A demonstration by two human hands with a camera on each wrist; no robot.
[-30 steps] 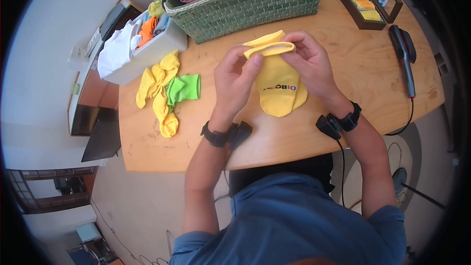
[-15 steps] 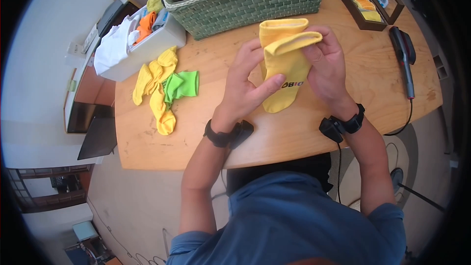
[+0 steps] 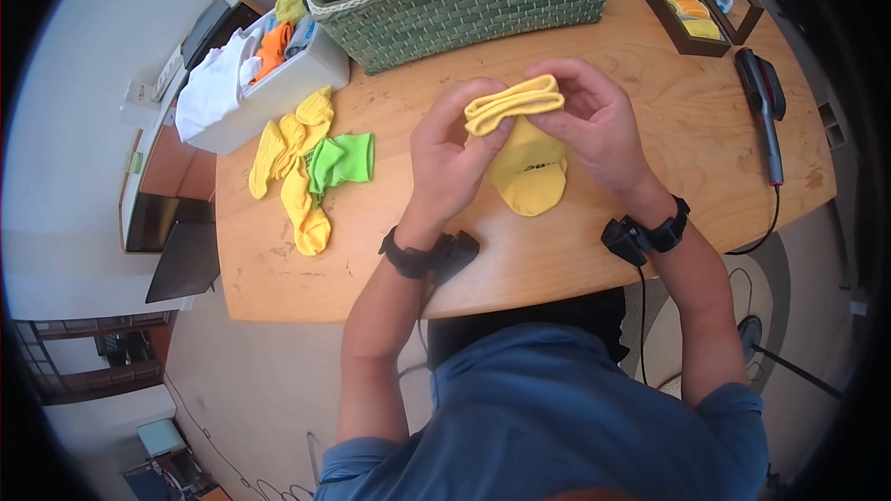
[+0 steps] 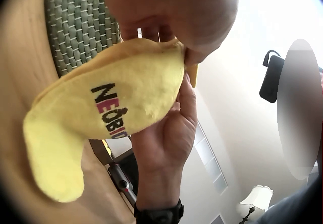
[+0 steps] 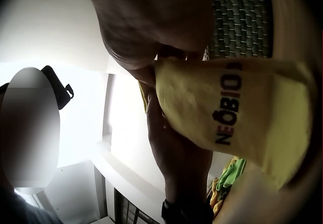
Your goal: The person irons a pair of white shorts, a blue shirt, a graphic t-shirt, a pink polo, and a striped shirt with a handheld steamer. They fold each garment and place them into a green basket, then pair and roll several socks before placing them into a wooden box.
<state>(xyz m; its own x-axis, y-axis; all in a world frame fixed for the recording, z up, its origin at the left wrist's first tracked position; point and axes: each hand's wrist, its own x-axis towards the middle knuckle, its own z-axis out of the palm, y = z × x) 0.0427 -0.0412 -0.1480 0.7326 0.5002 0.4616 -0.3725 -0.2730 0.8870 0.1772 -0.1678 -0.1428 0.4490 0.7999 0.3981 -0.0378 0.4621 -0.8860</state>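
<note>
A pair of yellow socks (image 3: 529, 172) hangs above the table between both hands, the cuffs at the top turned over in a thick band. The left hand (image 3: 452, 144) pinches the left side of the cuffs, thumb in front. On the opposite side the right hand (image 3: 594, 125) pinches them with thumb and fingers. Dark and coloured lettering shows on the sock (image 4: 111, 108) in the left wrist view and on the sock (image 5: 237, 108) in the right wrist view. The toes dangle free.
Left on the table (image 3: 390, 288) lie loose yellow socks (image 3: 295, 144) and a green sock (image 3: 353, 160). Behind stand a white bin (image 3: 278, 97) of clothes and a green woven basket (image 3: 464, 23). A dark box (image 3: 687, 37) and a corded black device (image 3: 766, 111) are at right.
The two cuffs, apart half a second ago, are now together in a folded band. The left hand's thumb has moved up from the lettering to the cuffs, and the right hand has shifted slightly left.
</note>
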